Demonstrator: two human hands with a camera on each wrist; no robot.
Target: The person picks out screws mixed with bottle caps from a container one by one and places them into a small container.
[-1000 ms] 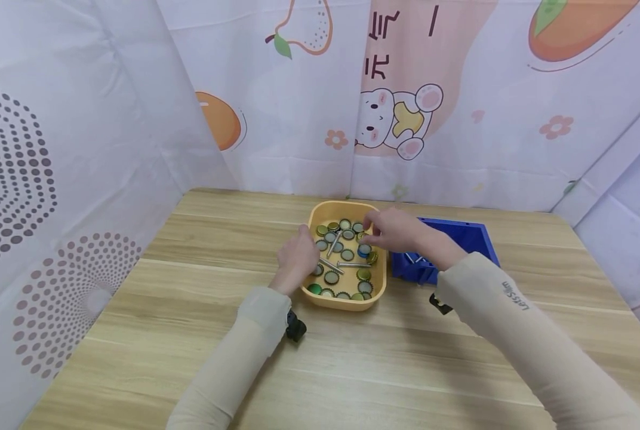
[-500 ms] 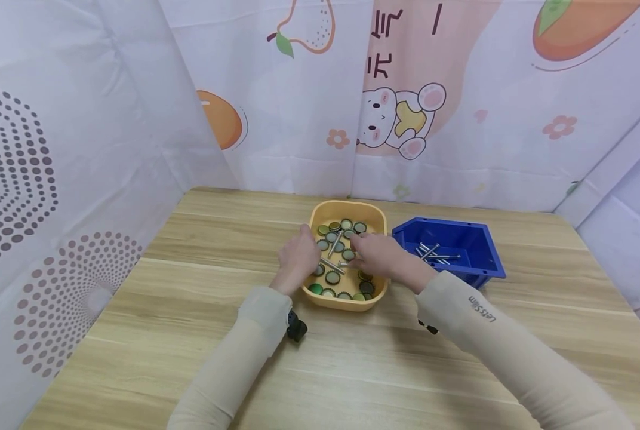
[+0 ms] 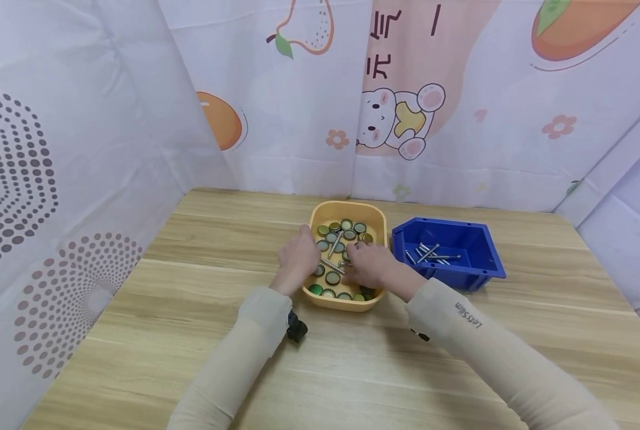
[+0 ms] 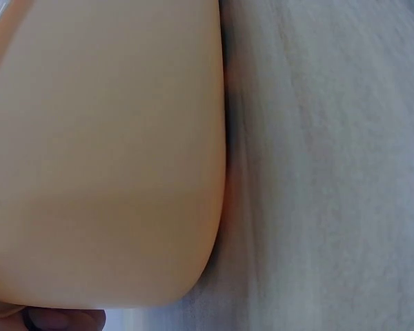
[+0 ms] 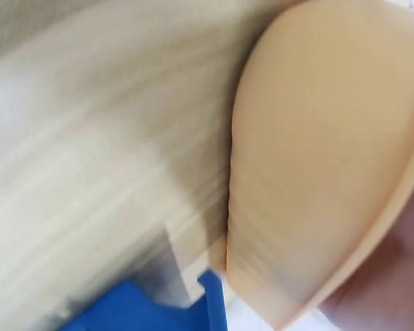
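Observation:
A yellow plastic basket [image 3: 347, 209] holds several crown bottle caps [image 3: 333, 278] and a few silver bolts [image 3: 335, 243]. At its left rim my left hand [image 3: 298, 255] grips the side; the left wrist view shows the basket's outer wall [image 4: 110, 138] and a bit of finger [image 4: 62, 319] at the bottom edge. My right hand [image 3: 371, 266] reaches over the right rim into the basket. Its thumb and fingers are at a bolt lying crosswise, whose head [image 3: 342, 263] shows beside the fingertips; I cannot tell if they pinch it.
To the right of the basket stands a blue plastic bin [image 3: 476, 245] with several bolts [image 3: 430, 254] inside. Both containers sit on a wood-grain table [image 3: 218, 239]. A printed curtain [image 3: 298, 167] hangs behind the table.
My right hand has moved from the basket's upper right down and left to the crosswise bolt, uncovering the blue bin. My left hand stays at the left rim.

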